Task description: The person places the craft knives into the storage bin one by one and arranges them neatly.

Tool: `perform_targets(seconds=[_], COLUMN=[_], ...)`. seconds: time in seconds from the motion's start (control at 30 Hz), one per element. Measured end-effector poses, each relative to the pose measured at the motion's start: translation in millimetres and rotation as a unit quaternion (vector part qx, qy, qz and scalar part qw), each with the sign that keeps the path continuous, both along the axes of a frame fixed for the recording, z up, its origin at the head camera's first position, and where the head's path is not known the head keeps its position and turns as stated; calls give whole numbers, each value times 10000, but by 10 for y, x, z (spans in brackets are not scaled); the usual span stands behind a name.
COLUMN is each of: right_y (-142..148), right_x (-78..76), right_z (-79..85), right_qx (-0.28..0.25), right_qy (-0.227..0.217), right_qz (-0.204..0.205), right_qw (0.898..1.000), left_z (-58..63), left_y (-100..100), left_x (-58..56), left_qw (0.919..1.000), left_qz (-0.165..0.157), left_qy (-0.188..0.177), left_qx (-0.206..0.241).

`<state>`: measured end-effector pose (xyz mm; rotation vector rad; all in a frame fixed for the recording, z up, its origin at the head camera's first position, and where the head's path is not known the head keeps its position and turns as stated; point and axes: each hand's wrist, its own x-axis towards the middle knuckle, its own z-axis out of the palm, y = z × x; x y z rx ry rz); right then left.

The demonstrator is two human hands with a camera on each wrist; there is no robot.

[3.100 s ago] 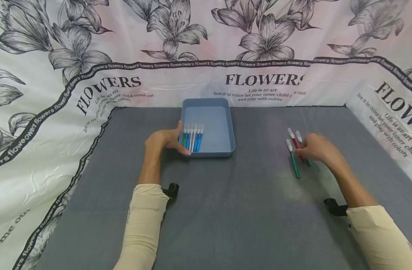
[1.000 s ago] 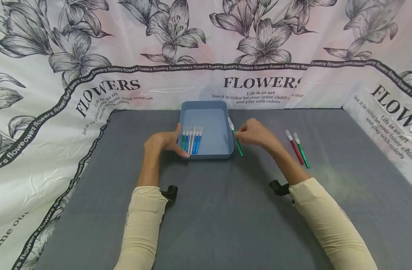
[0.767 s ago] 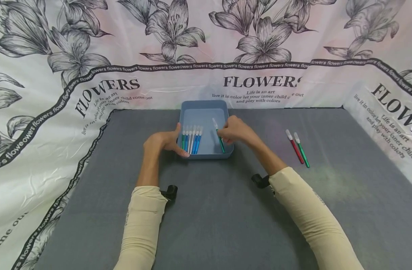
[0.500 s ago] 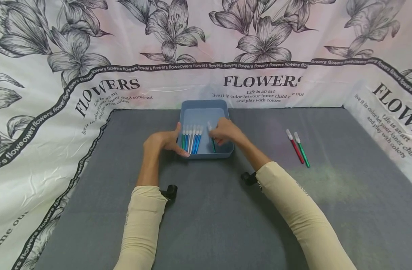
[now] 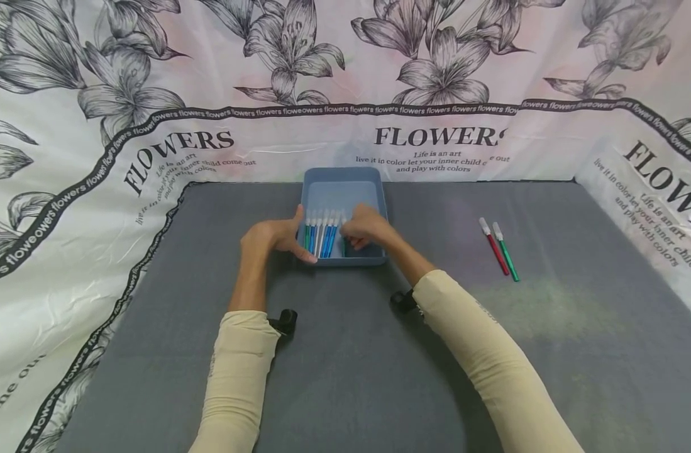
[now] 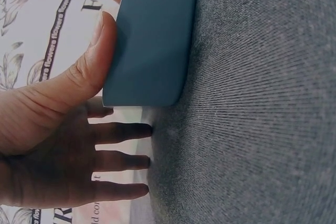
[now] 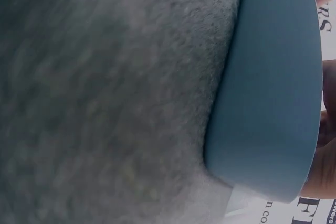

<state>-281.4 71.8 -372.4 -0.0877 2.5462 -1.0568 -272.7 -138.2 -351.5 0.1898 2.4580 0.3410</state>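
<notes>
A blue-grey rectangular tray (image 5: pixel 345 189) stands at the table's back edge. Along its left side lies a row of capped pens (image 5: pixel 322 236), with green, blue and silver barrels. My left hand (image 5: pixel 273 237) is at the tray's front left corner. In the left wrist view its thumb (image 6: pixel 94 53) touches the rim while the other fingers are straight. Inside the tray, my right hand (image 5: pixel 366 225) pinches a green pen (image 5: pixel 344 246) just right of the row; the hand covers much of that pen. The right wrist view shows mostly the tray's outer wall (image 7: pixel 268 87).
A red pen (image 5: pixel 495 248) and another green pen (image 5: pixel 507 253) lie side by side on the grey table cloth (image 5: pixel 345 352), well right of the tray. Behind the table hangs a white flower-printed sheet (image 5: pixel 322 141).
My right hand has carried the green pen from the table on the right, over the tray's right rim, and left towards the row. The left hand has stayed at the tray corner.
</notes>
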Motion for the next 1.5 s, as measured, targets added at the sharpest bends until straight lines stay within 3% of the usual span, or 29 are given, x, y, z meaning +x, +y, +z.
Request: perform_targets(seconds=[0.13,0.53,1.13,1.5], right_y=[-42,-160,-133,106], right_x=[-20,-62,6,151], right_z=[0,-32,37,225], right_qx=[-4,347,562,278], right_qy=[-113,-88,-146,343], right_qz=[28,108,518,804], right_qw=[9999,9993,9970,9958], left_z=[9,18,34,18], left_y=[-4,-13,-19,-8], left_x=[3,8,-13,-36], left_qw=[9999,10000,9997,9998], left_qz=[-99,0,-174,-109], left_qy=[11,-72,-93,-105], left_qx=[-67,-52,-119,-154])
